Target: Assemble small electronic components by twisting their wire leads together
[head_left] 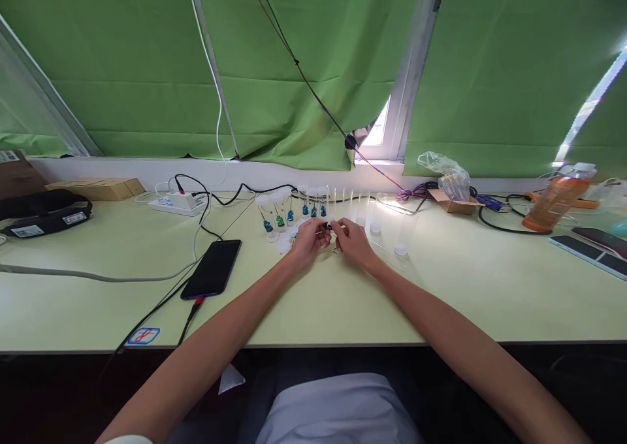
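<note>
The left hand [309,240] pinches a small dark piece [328,226] between thumb and fingers. The right hand [353,240] meets it from the other side, fingertips drawn in at the piece; whether they also pinch it cannot be told at this size. The piece is located between the two hands, above the table [455,300]; its exact form is mostly hidden by the fingers.

Just beyond and to the left of the hands, clear tubes stand in two groups. The nearer group contains a green part [280,221] between blue parts [267,225], all with thin dark leads pointing up; the farther group holds further blue parts [314,212]. To the right of the right hand are more clear tubes, with white caps [400,249] at their near ends.

Farther left, a black phone [211,269] lies face up, a red-tipped cable [198,301] at its near end. Behind it is a white power strip [179,203] with leads plugged in. At far right, an orange bottle [558,198] leans to one side. A plastic bag [453,179] sits on an open cardboard box [454,204]. Green curtains [313,104] hang behind the table.
</note>
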`<state>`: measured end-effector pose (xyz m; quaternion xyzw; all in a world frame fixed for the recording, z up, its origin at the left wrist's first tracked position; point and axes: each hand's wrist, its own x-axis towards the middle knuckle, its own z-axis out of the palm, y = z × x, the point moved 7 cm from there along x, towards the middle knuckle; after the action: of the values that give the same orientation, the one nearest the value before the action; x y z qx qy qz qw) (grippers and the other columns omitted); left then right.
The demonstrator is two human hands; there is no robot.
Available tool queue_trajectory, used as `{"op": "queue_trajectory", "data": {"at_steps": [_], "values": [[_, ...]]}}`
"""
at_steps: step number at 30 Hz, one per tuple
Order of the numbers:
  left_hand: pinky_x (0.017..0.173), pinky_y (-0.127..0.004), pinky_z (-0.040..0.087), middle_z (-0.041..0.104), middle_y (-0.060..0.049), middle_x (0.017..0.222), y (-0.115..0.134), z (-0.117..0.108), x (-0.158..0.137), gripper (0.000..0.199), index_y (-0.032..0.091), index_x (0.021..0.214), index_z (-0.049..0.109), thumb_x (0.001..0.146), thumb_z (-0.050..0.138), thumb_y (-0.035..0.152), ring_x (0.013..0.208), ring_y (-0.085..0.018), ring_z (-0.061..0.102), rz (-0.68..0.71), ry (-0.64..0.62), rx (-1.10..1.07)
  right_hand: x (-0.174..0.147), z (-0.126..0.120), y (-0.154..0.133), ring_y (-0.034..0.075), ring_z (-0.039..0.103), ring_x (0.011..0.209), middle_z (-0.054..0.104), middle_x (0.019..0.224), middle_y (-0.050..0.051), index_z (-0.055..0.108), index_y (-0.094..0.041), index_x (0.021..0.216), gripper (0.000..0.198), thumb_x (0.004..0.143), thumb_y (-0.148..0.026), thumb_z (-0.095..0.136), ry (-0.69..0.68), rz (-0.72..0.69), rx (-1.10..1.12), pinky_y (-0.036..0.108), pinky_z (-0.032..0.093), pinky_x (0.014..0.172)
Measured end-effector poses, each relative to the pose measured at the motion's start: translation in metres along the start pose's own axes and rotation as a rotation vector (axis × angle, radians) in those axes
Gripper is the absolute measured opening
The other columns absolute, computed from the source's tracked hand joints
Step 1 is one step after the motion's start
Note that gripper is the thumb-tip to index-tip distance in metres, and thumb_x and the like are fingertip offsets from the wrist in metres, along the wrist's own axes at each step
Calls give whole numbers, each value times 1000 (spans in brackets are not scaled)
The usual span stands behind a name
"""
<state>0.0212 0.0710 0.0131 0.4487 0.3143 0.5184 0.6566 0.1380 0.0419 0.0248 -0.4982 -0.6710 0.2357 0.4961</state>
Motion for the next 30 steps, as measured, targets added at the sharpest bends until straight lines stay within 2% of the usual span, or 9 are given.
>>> {"op": "queue_trajectory", "data": {"at_steps": [5, 10, 14, 19, 24, 27, 30], "values": [[41, -23, 35, 54, -2, 55, 1, -2, 1, 14, 17, 63, 50, 70, 62, 21, 45, -11, 50, 13, 9, 5, -1, 2, -2, 13, 52, 47, 57, 49, -6, 53, -23, 87, 37, 88, -60, 49, -9, -34, 53, 26, 42, 60], [41, -23, 35, 54, -1, 57, 0, -2, 2, 15, 17, 64, 50, 69, 63, 21, 46, -11, 51, 19, -7, 22, 0, 1, -3, 13, 52, 46, 55, 48, -5, 52, -23, 78, 34, 91, -54, 47, -21, -35, 47, 27, 42, 60], [41, -23, 36, 55, -2, 56, 0, 0, 1, 17, 18, 64, 48, 69, 64, 23, 46, -11, 51, 29, -28, 45, 0, 0, -5, 13, 53, 47, 53, 46, -4, 46, -22, 63, 43, 94, -51, 41, -19, -44, 0, 27, 41, 63], [41, -23, 35, 55, -2, 56, -1, 1, 1, 19, 18, 64, 47, 69, 64, 23, 46, -11, 51, 28, -40, 55, 0, 0, -5, 13, 54, 49, 54, 46, -2, 50, -21, 62, 51, 97, -54, 32, -32, -44, -9, 27, 42, 65], [40, -23, 36, 56, -2, 58, -1, -2, 2, 16, 17, 65, 49, 69, 63, 22, 47, -11, 52, 11, -9, 21, -1, 0, -2, 14, 54, 48, 55, 48, -4, 54, -22, 77, 44, 92, -60, 40, -12, -8, 22, 27, 42, 60], [40, -23, 35, 54, -1, 55, 0, -3, 2, 15, 17, 63, 50, 70, 62, 22, 45, -10, 50, 21, 4, 8, -2, 2, -2, 13, 52, 46, 57, 49, -6, 53, -23, 90, 37, 88, -60, 49, -24, -32, 55, 26, 42, 58], [40, -23, 35, 53, -1, 53, 1, -3, 2, 15, 16, 62, 50, 70, 61, 21, 44, -10, 50, 21, 11, 6, -1, 3, -3, 13, 51, 46, 57, 50, -6, 51, -23, 92, 34, 87, -57, 51, -30, -63, 82, 26, 41, 56]]}}
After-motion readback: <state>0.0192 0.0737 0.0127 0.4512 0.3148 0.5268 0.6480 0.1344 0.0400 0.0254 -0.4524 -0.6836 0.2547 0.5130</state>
